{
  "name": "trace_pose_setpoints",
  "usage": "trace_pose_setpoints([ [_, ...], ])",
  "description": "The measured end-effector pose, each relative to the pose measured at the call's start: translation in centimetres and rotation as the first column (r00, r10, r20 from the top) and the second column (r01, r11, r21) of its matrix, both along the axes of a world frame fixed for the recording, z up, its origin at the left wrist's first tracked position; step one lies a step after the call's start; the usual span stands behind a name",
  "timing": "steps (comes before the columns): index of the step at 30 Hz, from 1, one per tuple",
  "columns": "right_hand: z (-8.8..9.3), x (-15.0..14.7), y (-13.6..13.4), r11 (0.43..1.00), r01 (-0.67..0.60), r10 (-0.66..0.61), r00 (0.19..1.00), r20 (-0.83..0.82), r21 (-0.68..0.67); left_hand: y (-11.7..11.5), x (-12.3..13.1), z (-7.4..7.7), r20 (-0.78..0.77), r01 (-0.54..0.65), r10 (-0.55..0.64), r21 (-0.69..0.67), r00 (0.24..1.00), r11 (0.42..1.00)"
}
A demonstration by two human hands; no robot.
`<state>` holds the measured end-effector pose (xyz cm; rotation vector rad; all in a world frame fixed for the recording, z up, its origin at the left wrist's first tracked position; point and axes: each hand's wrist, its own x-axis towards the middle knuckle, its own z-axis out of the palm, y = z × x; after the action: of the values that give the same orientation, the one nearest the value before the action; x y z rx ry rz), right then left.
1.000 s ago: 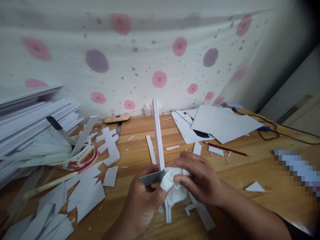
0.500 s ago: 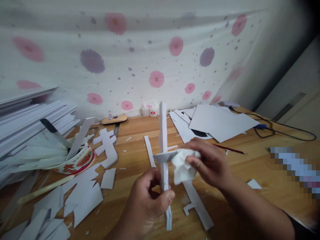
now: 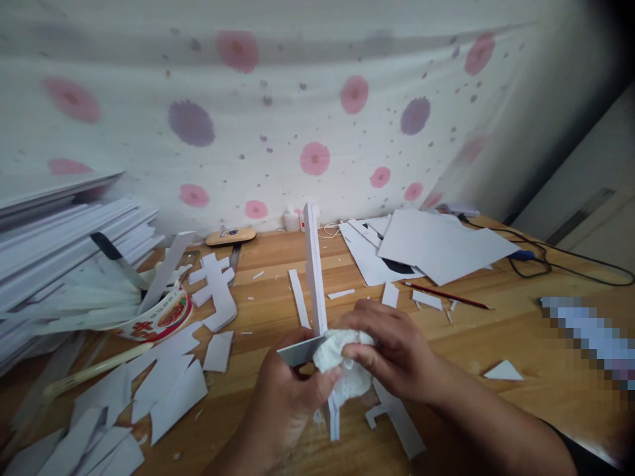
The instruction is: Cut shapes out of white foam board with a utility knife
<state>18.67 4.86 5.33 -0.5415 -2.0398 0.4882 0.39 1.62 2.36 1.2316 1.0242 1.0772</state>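
Observation:
My left hand (image 3: 285, 396) is closed around the lower part of a long, narrow white foam board piece (image 3: 314, 277), held upright and edge-on to me. My right hand (image 3: 397, 347) grips a crumpled white tissue (image 3: 343, 377) wrapped round one end of a flat grey metal blade (image 3: 297, 352). The blade lies crosswise against the board just above my left thumb, its bare end pointing left over my left hand. Whether it cuts into the board I cannot tell.
Paper-like offcuts (image 3: 171, 390) litter the wooden table on the left, beside a printed bowl (image 3: 169, 314) full of strips. Stacked white boards (image 3: 59, 248) rise behind it. On the right lie white sheets (image 3: 446, 241), a pencil (image 3: 451, 295) and a black cable (image 3: 585, 261).
My right hand has brought the blade and tissue down and left along the board, close to my left hand. The board's top has shifted slightly left.

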Motion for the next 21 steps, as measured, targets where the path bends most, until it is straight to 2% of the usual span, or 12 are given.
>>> trace_pose_setpoints([
  [7, 0.3, 0.8, 0.6, 0.999, 0.011, -0.010, 0.999, -0.031, 0.035, -0.3, 0.3, 0.7, -0.032, 0.036, -0.037, -0.040, 0.999, 0.999],
  [10, 0.5, 1.6, 1.0, 0.997, 0.073, -0.072, 0.995, -0.064, 0.014, -0.5, 0.4, 0.9, -0.070, 0.018, -0.024, -0.085, 0.997, 0.996],
  [14, 0.4, 2.4, 1.2, 0.987, 0.162, -0.159, 0.980, -0.119, 0.010, -0.7, 0.4, 1.0, 0.009, 0.026, -0.025, -0.130, 1.000, 0.991],
  [18, 0.5, 1.6, 0.6, 0.997, 0.076, -0.075, 0.993, -0.095, 0.011, -0.4, 0.6, 0.8, 0.098, 0.039, -0.026, -0.132, 0.995, 0.990],
  [21, 0.6, 0.8, 0.1, 1.000, -0.007, 0.008, 0.999, -0.038, 0.025, -0.1, 0.5, 0.5, 0.104, 0.024, -0.014, -0.100, 0.995, 0.995],
])
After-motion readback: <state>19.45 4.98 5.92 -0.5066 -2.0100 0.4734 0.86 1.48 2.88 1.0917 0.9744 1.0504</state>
